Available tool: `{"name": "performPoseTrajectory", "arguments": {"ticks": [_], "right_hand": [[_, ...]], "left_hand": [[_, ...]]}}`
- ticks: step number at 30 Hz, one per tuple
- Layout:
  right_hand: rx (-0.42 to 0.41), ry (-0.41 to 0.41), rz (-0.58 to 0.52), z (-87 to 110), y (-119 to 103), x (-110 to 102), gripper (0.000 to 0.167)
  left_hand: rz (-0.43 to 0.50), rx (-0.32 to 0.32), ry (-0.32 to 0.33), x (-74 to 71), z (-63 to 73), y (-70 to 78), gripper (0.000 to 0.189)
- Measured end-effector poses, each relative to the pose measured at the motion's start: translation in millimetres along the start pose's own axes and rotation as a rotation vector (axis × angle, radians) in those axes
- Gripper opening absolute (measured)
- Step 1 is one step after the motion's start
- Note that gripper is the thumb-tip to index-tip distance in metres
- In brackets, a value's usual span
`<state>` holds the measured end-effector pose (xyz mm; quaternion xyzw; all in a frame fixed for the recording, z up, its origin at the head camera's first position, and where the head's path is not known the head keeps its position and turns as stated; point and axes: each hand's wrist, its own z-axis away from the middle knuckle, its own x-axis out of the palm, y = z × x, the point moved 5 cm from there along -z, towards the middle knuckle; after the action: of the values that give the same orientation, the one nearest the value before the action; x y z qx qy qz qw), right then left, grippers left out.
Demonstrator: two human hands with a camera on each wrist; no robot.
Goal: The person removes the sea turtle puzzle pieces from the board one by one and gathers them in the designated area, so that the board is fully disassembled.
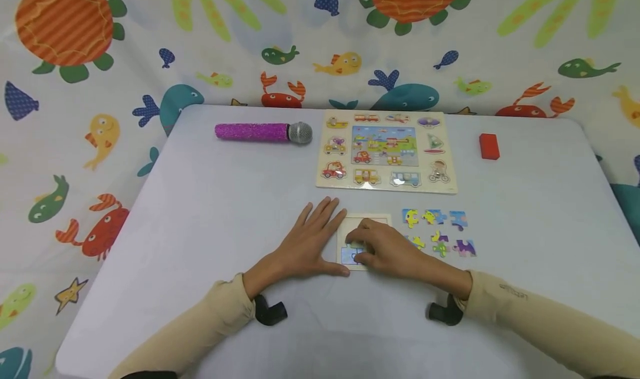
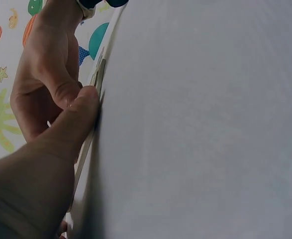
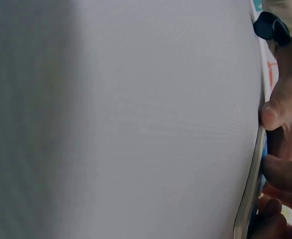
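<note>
In the head view, a small square wooden puzzle tray (image 1: 376,216) lies on the white table in front of the person. Light-blue jigsaw pieces (image 1: 347,256) fill its lower left corner. My left hand (image 1: 309,241) lies at the tray's left side, fingers extended and spread, with the thumb at the bottom left corner. Over the tray, my right hand (image 1: 387,250) pinches a jigsaw piece, largely covered by its bent fingers. Both wrist views see the tray edge-on, with the left thumb (image 2: 86,107) and the right fingers (image 3: 284,174) along it.
Several loose jigsaw pieces (image 1: 458,219) lie in two rows right of the tray. Behind stands a larger vehicle picture puzzle board (image 1: 435,189) lying flat. A purple glittery microphone (image 1: 252,132) lies at the back left, a red block (image 1: 489,146) at the back right.
</note>
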<state>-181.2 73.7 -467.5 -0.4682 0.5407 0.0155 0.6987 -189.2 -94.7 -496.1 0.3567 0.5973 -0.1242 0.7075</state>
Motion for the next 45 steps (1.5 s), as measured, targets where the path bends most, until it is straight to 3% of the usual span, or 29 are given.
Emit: {"name": "performPoseTrajectory", "arguments": {"ticks": [15, 24, 34, 45], "right_hand": [[-0.019, 0.032, -0.087, -2.3, 3.6, 0.7, 0.032], [-0.010, -0.006, -0.070, -5.7, 2.6, -0.9, 0.028], [0.012, 0.008, -0.088, -12.3, 4.0, 3.2, 0.023], [0.118, -0.070, -0.314, -13.4, 12.4, -1.6, 0.011]], "left_hand": [[0.003, 0.010, 0.003, -3.6, -1.5, 3.1, 0.122], [0.004, 0.001, -0.005, -1.5, -0.7, 1.2, 0.122], [0.011, 0.010, -0.003, 0.2, -1.4, 1.9, 0.122], [0.003, -0.002, -0.004, -1.8, -0.3, 1.6, 0.123]]}}
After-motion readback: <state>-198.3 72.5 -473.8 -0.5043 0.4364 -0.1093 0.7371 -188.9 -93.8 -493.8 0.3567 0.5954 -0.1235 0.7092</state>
